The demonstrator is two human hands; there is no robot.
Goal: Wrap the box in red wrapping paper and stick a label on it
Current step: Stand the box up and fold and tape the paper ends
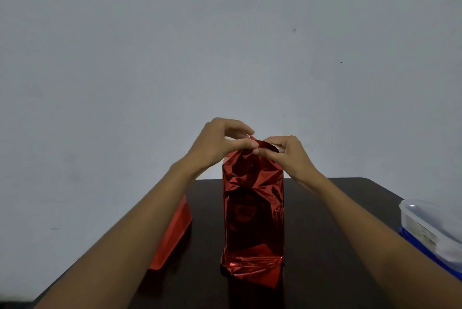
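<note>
Standing upright on the desk [332, 211], the box [253, 218] wears red wrapping paper [251, 178]; left grip [222, 145] and right grip [286, 156] each pinch its folds on top.

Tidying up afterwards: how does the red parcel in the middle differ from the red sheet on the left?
The parcel stands upright; the sheet lies flat. The parcel is shiny and creased; the sheet looks smooth and duller. The left hand and right hand pinch the parcel's top; neither holds the sheet. Both are red.
</note>
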